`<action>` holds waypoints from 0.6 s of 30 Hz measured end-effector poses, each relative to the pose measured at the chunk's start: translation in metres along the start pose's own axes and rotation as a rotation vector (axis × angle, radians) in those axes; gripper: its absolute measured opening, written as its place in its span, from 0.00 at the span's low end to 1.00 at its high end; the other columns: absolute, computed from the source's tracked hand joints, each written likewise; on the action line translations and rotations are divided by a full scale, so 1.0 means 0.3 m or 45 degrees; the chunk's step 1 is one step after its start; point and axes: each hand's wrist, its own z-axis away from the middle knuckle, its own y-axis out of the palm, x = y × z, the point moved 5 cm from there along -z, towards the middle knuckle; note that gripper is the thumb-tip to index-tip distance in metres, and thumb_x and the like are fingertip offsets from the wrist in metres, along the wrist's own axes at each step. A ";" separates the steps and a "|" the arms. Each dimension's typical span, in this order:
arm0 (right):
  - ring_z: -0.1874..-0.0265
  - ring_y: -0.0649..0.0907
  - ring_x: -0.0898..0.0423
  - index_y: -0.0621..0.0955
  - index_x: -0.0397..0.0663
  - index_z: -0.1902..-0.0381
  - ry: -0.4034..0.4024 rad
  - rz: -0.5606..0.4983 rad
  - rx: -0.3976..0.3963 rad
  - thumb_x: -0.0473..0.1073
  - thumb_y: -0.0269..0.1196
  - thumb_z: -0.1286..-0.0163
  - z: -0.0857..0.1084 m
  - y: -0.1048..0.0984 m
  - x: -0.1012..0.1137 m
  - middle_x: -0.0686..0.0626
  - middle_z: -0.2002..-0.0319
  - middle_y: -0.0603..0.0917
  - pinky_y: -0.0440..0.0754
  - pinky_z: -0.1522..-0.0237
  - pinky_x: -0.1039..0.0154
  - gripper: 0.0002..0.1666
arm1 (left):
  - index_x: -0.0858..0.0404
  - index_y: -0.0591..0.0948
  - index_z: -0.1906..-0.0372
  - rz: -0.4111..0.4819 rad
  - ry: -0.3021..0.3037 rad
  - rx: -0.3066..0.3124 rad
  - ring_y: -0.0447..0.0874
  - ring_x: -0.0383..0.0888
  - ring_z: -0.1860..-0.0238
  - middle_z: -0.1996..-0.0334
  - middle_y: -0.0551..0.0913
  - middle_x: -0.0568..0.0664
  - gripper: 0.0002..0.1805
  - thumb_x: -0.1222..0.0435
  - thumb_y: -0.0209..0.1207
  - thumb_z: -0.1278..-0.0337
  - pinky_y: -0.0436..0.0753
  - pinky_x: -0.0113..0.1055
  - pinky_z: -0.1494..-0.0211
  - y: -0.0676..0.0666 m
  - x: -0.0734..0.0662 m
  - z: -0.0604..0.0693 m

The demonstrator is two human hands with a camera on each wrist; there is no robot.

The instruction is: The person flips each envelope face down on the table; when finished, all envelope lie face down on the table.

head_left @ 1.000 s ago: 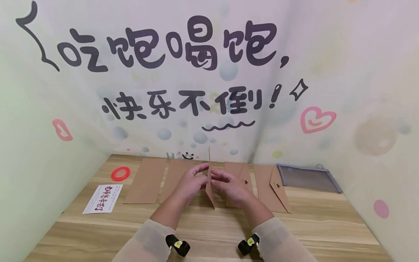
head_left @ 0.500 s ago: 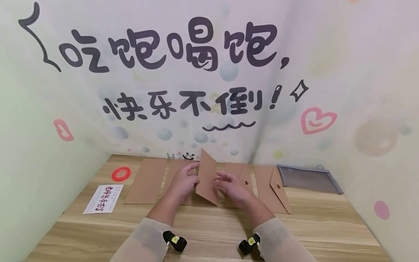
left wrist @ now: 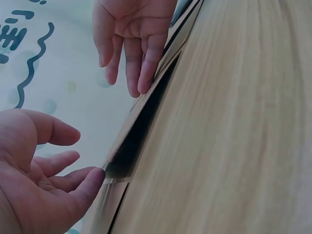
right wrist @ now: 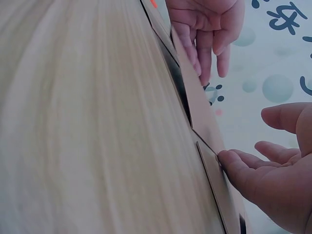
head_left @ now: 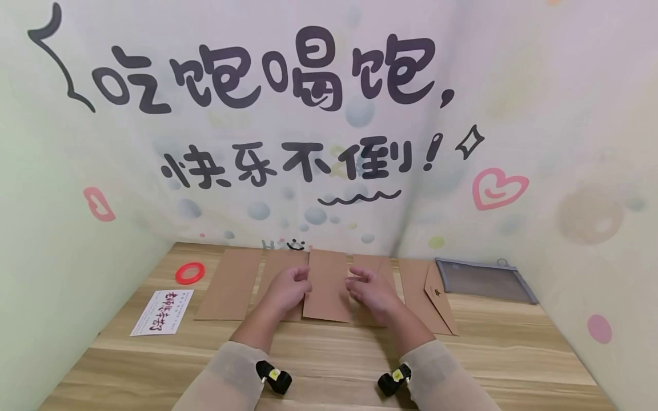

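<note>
Envelope partly behind left hand

Before you: one table, pale wood grain. Behind it: one whitish back wall, dark printed lettering, blue-grey bubbles. To your left: one side wall, faintly green. To your right: another, one pink spot. Light: soft.

Left hand, right hand, both loosely curved, facing each other

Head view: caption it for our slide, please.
Left hand and right hand flank the middle envelope in a row of five on a wooden table.
</note>
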 end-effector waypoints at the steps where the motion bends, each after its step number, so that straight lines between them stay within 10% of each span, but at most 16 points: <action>1: 0.32 0.83 0.43 0.71 0.37 0.22 -0.003 0.003 0.000 0.37 0.63 0.22 0.001 -0.001 0.000 0.32 0.31 0.82 0.86 0.36 0.58 0.33 | 0.68 0.77 0.27 -0.016 -0.003 0.008 0.77 0.58 0.26 0.28 0.80 0.62 0.32 0.69 0.59 0.37 0.77 0.54 0.22 0.002 0.003 0.001; 18: 0.35 0.84 0.45 0.70 0.35 0.22 0.018 -0.058 0.032 0.36 0.62 0.21 -0.004 -0.015 0.005 0.31 0.29 0.79 0.86 0.40 0.63 0.33 | 0.67 0.79 0.28 -0.122 0.000 0.031 0.81 0.56 0.33 0.31 0.82 0.62 0.28 0.66 0.58 0.33 0.83 0.50 0.30 0.014 -0.005 0.012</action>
